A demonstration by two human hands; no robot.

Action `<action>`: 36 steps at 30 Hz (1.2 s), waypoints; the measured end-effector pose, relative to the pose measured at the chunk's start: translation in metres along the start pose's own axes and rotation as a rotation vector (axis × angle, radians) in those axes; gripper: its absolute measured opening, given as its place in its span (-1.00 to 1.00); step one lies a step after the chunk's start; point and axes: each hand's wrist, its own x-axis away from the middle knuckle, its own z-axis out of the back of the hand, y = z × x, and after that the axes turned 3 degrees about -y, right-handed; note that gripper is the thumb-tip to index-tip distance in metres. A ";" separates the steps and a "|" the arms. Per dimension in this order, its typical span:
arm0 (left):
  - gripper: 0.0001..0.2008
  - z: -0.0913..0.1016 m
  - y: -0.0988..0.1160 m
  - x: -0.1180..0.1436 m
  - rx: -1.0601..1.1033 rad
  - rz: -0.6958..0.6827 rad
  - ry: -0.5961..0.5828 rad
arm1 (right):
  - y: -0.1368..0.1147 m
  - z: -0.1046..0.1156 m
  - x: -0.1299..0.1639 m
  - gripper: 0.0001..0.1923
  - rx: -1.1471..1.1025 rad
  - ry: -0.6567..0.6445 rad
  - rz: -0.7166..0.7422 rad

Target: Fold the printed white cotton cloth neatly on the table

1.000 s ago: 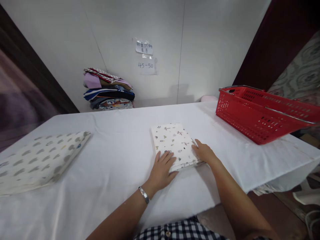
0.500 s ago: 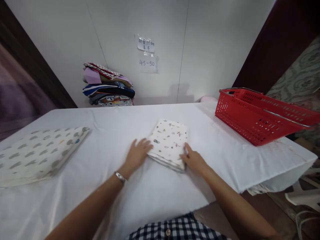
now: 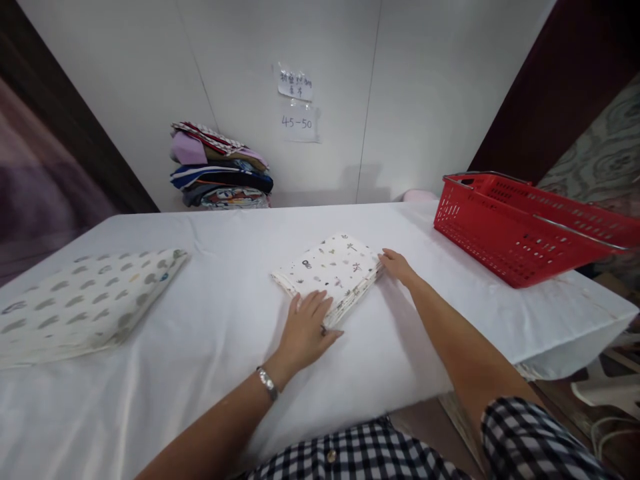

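While the left hand lies flat with its fingers open and slightly spread over the near edge of a folded white cloth, the right hand touches that cloth's right corner; from where I stand, I can't tell whether those fingers pinch it. Small printed motifs dot the cloth, which sits at the centre of the frame, turned at an angle on a white-covered table. A silvery bracelet circles the left wrist. Another folded cloth, with grey blotches, lies at the left. I see a red basket at the right and stacked fabrics in the upper left.
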 end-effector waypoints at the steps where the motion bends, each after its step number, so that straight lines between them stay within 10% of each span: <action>1: -0.51 -0.004 0.003 -0.001 -0.005 -0.018 -0.026 | -0.001 -0.001 -0.002 -0.52 0.003 -0.024 0.003; 11: -0.56 0.037 -0.091 0.018 -0.142 0.240 -0.071 | 0.002 -0.028 0.115 -0.53 0.124 -0.153 0.175; 16: -0.69 0.039 -0.075 0.018 -0.058 0.254 0.001 | -0.007 -0.022 0.122 -0.65 0.143 0.068 0.390; 24: -0.77 0.031 -0.066 -0.003 -0.039 0.140 0.068 | -0.060 -0.048 0.114 -0.78 0.254 -0.252 0.566; 36: -0.79 0.024 -0.090 -0.013 0.070 0.047 -0.057 | -0.051 -0.066 0.115 -0.75 0.333 -0.256 0.608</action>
